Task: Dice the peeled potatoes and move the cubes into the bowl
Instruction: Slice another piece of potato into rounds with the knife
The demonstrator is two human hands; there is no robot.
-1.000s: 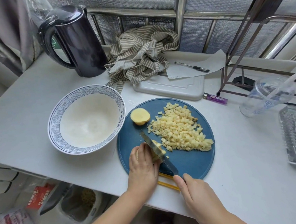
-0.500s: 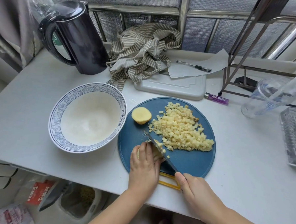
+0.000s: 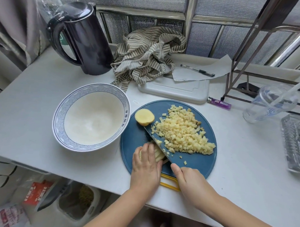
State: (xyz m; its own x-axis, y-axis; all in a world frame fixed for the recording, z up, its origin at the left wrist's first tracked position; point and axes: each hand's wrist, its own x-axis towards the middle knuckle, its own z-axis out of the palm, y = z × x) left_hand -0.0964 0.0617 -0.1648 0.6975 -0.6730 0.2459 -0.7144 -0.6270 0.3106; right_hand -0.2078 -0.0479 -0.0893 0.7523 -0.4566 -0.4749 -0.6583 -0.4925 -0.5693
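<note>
**Dicing partway, nothing in bowl yet**

Bowl [image 3: 71, 99], at the board's 9 o'clock, has no cubes in it. On the blue board [image 3: 195, 161]: uncut potato half [image 3: 144, 117] at 10, big cube pile [image 3: 184, 132] centre to 3. Left hand [image 3: 146, 167], at 7, fingers curled down, pins a sliced potato piece [image 3: 158, 154]. Knife [image 3: 154, 139] cuts beside it. Right hand [image 3: 191, 179], at 6, grips the handle. Left: finish piece, dice half, transfer.

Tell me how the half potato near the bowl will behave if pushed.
The half potato looks firm, so it should move as one piece. Peeled and cut, it is probably slick. It lies near the blue board's rim, so a leftward push might send it off.
</note>
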